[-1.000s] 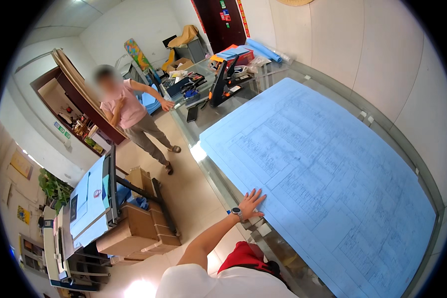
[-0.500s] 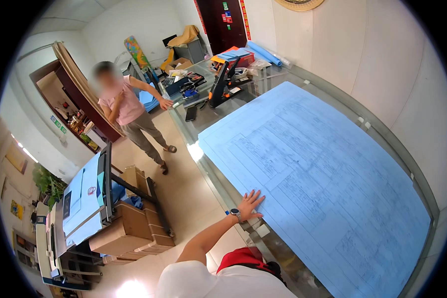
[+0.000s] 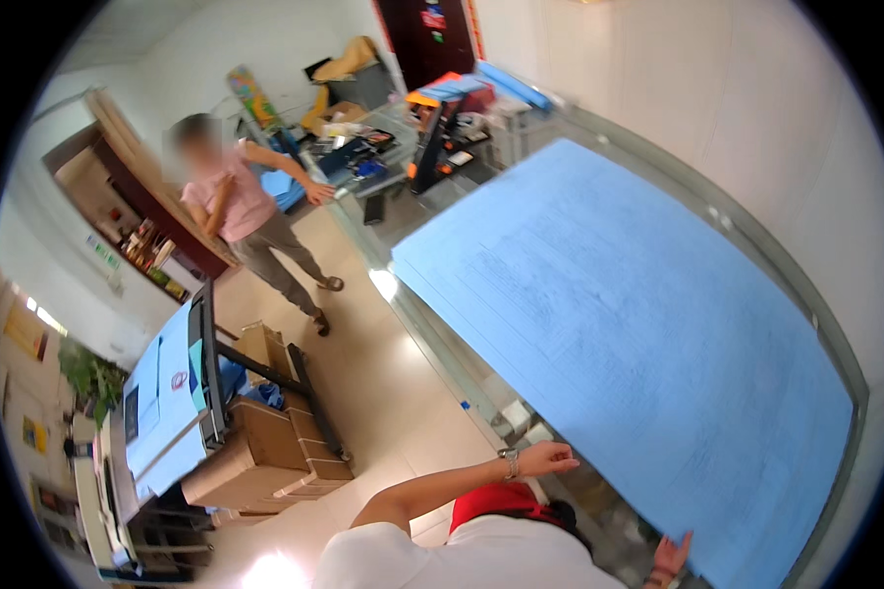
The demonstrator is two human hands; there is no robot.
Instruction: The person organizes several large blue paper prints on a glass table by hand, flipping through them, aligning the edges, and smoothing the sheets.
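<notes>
A large stack of blue technical drawing sheets (image 3: 619,334), covered in fine dark lines, lies flat on the glass table. My left hand (image 3: 548,458), with a watch at its wrist, hovers beside the stack's near left edge. Its fingers are loosely curled with nothing visible in them. Further right, at the near edge of the sheets, my right hand (image 3: 670,556) comes in from below. Two of its digits are stretched out and apart, a fingertip lying at the paper's edge; the rest of that hand is blurred.
At the table's (image 3: 403,218) far end are a black and orange heavy-duty stapler (image 3: 432,162), a phone (image 3: 374,208) and blue paper rolls (image 3: 514,84). Another person (image 3: 241,201) stands at the far left, a hand on the table's corner. Cardboard boxes (image 3: 255,442) sit under a printer at left.
My left hand has lifted off the drawings, moved nearer and rightward, and curled from spread fingers. My right hand has come into view at the near edge. The view has shifted slightly.
</notes>
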